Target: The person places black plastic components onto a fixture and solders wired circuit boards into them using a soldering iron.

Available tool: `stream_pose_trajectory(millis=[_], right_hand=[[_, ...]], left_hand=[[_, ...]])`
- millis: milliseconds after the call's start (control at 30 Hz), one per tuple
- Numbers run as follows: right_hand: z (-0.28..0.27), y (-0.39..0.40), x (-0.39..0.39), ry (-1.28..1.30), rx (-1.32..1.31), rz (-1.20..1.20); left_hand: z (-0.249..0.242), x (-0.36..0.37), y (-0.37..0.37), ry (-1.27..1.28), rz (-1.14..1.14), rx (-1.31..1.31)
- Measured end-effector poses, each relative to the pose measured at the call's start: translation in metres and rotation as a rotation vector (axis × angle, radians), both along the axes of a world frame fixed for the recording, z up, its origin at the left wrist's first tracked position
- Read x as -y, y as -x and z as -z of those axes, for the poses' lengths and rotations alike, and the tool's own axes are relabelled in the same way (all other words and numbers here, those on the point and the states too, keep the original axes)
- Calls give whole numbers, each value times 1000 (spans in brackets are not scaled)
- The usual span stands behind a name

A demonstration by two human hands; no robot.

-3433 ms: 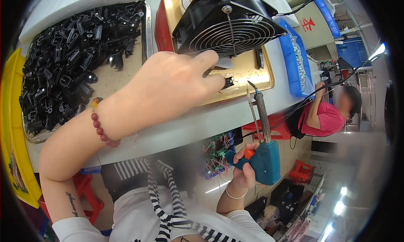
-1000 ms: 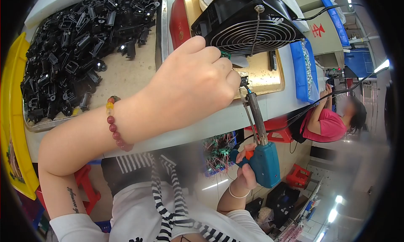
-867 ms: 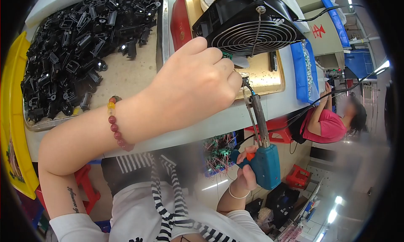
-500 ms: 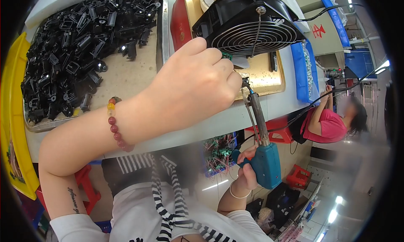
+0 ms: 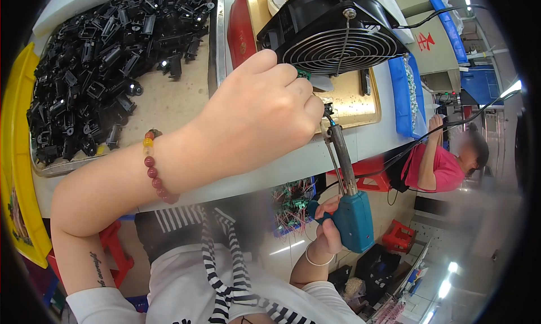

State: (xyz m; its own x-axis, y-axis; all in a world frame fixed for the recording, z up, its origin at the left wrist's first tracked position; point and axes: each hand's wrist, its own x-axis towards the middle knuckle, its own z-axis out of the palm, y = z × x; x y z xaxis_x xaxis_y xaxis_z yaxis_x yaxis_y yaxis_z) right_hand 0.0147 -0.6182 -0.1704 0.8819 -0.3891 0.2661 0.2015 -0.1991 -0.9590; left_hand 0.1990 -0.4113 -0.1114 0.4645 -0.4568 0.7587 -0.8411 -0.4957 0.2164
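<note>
My left hand [image 5: 265, 107] is closed in a fist, back towards me, in front of the fan. What its fingers grip is mostly hidden. A small black part [image 5: 328, 106] shows at the far side of the fist, and a bit of green circuit board [image 5: 304, 74] peeks out behind the knuckles. My right hand [image 5: 327, 225] is wrapped round the teal handle of a soldering gun [image 5: 356, 222], a finger by its trigger. The gun points up, with its metal barrel and thin feed tube ending at the black part beside my left fist; exact contact cannot be made out.
A black fan [image 5: 341, 42] with a wire grille stands over a gold tray [image 5: 360, 107]. At left is a metal tray [image 5: 169, 101] heaped with black plastic parts. A blue bin [image 5: 401, 98] stands at right. Cables hang beyond it, near a seated person in pink [image 5: 437, 166].
The soldering gun and my right hand have shifted very slightly left. My left hand stays in place. The person in pink has moved their head and arms.
</note>
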Motion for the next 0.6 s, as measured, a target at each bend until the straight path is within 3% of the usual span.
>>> stream_pose_trajectory(millis=[600], right_hand=[[-10, -4, -10, 13, -30, 35]], left_hand=[[3, 1, -3, 72, 13, 81]])
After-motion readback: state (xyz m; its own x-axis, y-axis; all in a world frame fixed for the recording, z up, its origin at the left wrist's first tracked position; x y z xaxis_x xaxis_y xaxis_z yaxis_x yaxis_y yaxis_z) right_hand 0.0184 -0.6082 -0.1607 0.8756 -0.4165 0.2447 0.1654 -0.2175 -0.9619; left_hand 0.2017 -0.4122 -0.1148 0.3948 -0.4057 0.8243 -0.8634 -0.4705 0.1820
